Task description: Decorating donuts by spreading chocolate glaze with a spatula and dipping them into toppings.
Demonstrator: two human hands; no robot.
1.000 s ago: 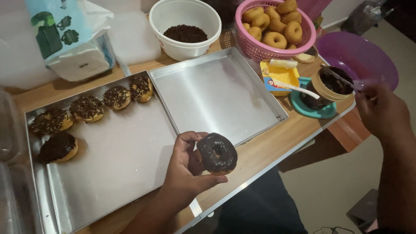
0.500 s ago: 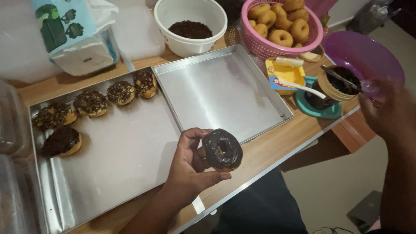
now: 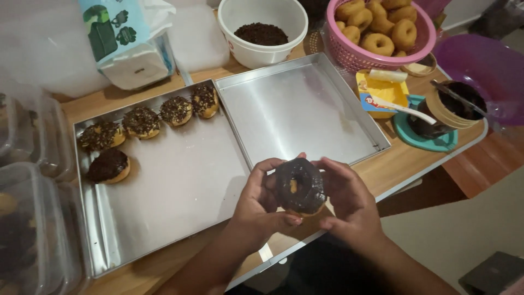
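- Table (image 3: 415, 158) of light wood runs across the view, with everything else standing on it.
- Two shallow metal trays sit side by side on it: the left tray (image 3: 180, 186) carries five chocolate-topped donuts (image 3: 141, 121) along its far and left edges, four in a row with sprinkles and one plain-glazed just below them; the right tray (image 3: 297, 109) is bare metal.
- Purple bowl (image 3: 486, 65) lies at the far right edge.
- Clear plastic boxes (image 3: 27, 218) are stacked at the left edge, their contents blurred.
- Pink basket (image 3: 382, 33) behind the right tray holds plain donuts.
- White bowl (image 3: 262, 30) beside the basket holds dark sprinkles.
- Printed bag (image 3: 128, 41) stands behind the left tray.
- Small tub (image 3: 450, 106) of dark glaze rests on a teal lid, right of a yellow packet (image 3: 382, 93).
- Left hand (image 3: 262, 205) and right hand (image 3: 349, 202) meet above the table's near edge, in front of the right tray's near corner.
- Glazed donut (image 3: 300, 186) is held tilted between both hands, fingers of each curled around its rim, dark glaze facing up.
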